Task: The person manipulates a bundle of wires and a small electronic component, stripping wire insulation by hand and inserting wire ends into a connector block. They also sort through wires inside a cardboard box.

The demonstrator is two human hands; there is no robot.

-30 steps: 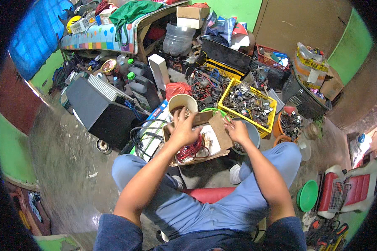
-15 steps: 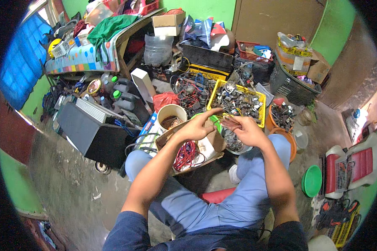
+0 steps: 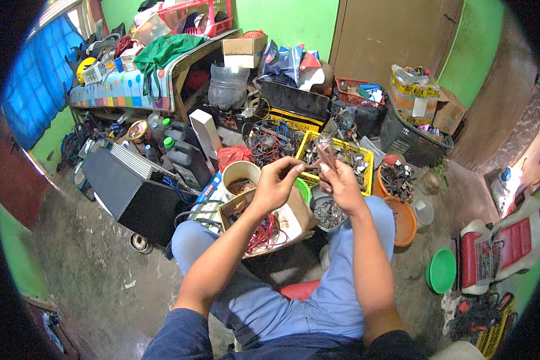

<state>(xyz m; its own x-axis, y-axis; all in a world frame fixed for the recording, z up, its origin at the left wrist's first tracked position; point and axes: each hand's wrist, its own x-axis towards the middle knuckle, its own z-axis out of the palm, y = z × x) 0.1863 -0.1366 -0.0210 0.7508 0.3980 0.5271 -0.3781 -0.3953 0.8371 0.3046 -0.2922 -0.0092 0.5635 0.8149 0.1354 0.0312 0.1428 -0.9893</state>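
In front of me, above a cardboard box (image 3: pixel 300 210), my right hand (image 3: pixel 342 186) grips a small bundle of thin brown pieces (image 3: pixel 326 155), perhaps wire, held upright. Beside it my left hand (image 3: pixel 279 183) has thumb and index closed at a short brown bit near the bundle; exactly what it pinches is too small to make out. Tangled red wire (image 3: pixel 267 237) lies in the box, partly behind my left arm. A cream bucket (image 3: pixel 237 171) stands just behind the box, and a grey bucket (image 3: pixel 327 216) of small metal bits sits to its right.
Around me are a dark boxy case (image 3: pixel 132 204), yellow crates (image 3: pixel 315 138) of parts, orange tubs (image 3: pixel 402 225), green basins (image 3: pixel 438 270), plastic jugs (image 3: pixel 180 159) and a red car seat (image 3: pixel 510 237). A cluttered table (image 3: pixel 126 96) stands at the back left, a dark basket (image 3: pixel 414 144) at back right.
My hands have moved from reaching into the box to being raised above it. The brown bundle, fanned sideways half a second ago, now points upward in my right hand.
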